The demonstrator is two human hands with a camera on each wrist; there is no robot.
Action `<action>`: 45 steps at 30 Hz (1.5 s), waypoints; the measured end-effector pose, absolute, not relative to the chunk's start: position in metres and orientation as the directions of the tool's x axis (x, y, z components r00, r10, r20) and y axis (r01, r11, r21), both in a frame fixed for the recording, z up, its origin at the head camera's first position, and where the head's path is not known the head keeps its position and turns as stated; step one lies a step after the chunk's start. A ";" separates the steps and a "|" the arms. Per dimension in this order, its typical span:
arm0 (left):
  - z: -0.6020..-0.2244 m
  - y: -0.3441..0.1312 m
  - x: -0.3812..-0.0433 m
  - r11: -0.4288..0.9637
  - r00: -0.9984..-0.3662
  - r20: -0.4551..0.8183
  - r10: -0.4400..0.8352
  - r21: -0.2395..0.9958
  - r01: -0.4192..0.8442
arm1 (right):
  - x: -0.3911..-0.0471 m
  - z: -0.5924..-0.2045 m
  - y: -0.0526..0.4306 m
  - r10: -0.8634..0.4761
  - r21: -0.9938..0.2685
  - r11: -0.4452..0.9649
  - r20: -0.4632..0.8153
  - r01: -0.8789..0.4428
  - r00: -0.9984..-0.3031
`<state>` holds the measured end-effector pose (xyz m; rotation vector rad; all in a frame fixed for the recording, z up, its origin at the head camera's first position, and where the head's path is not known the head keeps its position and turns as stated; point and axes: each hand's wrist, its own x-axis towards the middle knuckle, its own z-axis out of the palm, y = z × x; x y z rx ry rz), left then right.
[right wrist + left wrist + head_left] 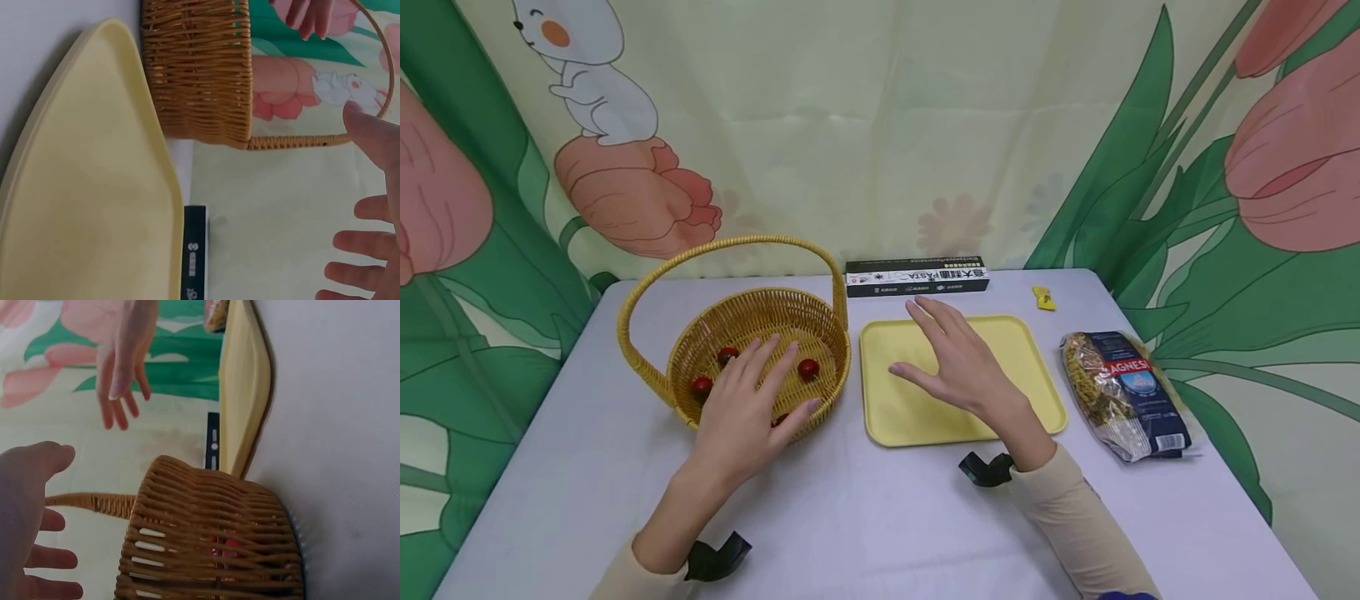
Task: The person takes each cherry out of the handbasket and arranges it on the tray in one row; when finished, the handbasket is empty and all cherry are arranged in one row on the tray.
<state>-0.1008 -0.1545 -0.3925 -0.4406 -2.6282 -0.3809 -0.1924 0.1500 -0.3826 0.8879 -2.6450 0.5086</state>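
Observation:
My left hand hovers over the near side of a wicker basket, its fingers spread and holding nothing. Inside the basket lie several small dark red round fruits, one cherry-like fruit to the right of my fingers and others partly covered by the hand. Above a yellow tray is my right hand, fingers extended, thumb apart, nothing in its grasp. The left wrist view shows the basket's woven side below the left hand. In the right wrist view the tray lies below the right hand.
Behind the tray a black pasta box stands near the curtain. A small yellow packet lies at the back right. A bag of pasta rests right of the tray. The basket's tall handle arches over it.

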 end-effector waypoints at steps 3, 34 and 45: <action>-0.395 -0.161 -0.096 0.910 -0.838 0.504 0.208 0.214 0.354 | -0.196 -0.380 0.143 -0.528 -0.244 0.720 0.415 -0.650 -0.741; -0.437 -0.204 -0.058 0.899 -0.783 0.622 -0.007 0.346 0.267 | -0.220 -0.379 0.047 -0.711 -0.393 0.517 0.297 -0.760 -0.638; -0.451 -0.212 -0.058 0.875 -0.727 0.680 -0.097 0.407 0.264 | -0.233 -0.386 0.011 -0.773 -0.391 0.569 0.045 -0.723 -0.633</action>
